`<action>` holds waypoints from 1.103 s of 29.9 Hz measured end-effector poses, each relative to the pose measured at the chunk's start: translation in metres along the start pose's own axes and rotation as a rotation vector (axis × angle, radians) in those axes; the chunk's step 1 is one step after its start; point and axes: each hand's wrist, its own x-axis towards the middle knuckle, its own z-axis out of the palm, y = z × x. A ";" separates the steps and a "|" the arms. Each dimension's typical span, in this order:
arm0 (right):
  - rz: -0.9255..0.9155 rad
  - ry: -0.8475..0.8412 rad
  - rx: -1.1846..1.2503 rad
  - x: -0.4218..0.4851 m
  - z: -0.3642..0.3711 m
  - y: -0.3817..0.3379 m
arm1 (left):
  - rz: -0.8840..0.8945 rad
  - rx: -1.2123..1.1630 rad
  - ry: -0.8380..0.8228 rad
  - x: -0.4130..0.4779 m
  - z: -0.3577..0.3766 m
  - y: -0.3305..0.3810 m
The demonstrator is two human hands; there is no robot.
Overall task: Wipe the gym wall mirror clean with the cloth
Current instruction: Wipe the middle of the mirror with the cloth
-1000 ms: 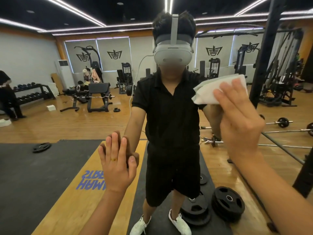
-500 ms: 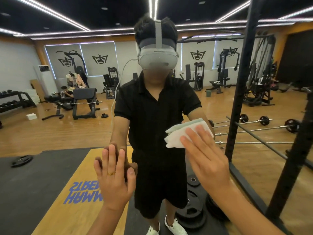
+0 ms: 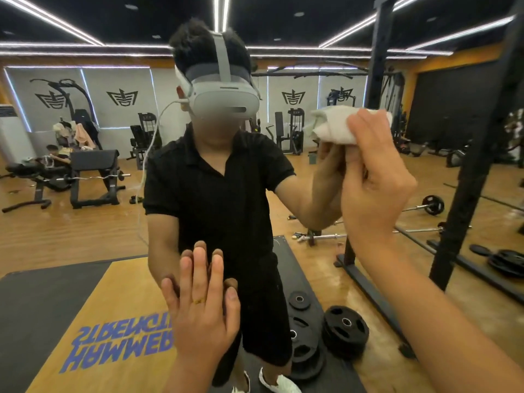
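The gym wall mirror (image 3: 85, 228) fills the whole view and reflects me and the gym behind me. My left hand (image 3: 202, 307) lies flat on the glass at lower centre, fingers straight and pointing up, meeting its own reflection. My right hand (image 3: 374, 177) is raised at the upper right. Its fingers press a bunched white cloth (image 3: 331, 127) against the glass at about head height. The cloth sticks out to the left of my fingertips.
A black rack post (image 3: 476, 154) rises at the right, close to my right arm. In the reflection, weight plates (image 3: 344, 330) lie on the floor by my feet, barbells (image 3: 425, 205) lie to the right, and benches and machines stand further back.
My right hand has swept the cloth from high right down to chest height and back up to the right. The cloth is now more bunched. My left hand has stayed flat on the glass.
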 end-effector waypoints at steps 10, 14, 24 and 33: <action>-0.363 -0.267 -0.064 -0.103 -0.011 -0.019 | -0.002 -0.006 0.001 -0.001 -0.002 0.000; -0.297 -0.092 -0.067 -0.026 -0.009 -0.002 | -0.003 -0.016 0.014 0.001 -0.002 0.001; -0.179 -0.155 -0.040 -0.079 -0.005 -0.011 | -0.005 -0.038 0.003 0.003 -0.004 0.000; -0.457 -0.262 -0.048 -0.036 -0.043 0.042 | -0.044 -0.236 0.053 0.016 -0.007 0.045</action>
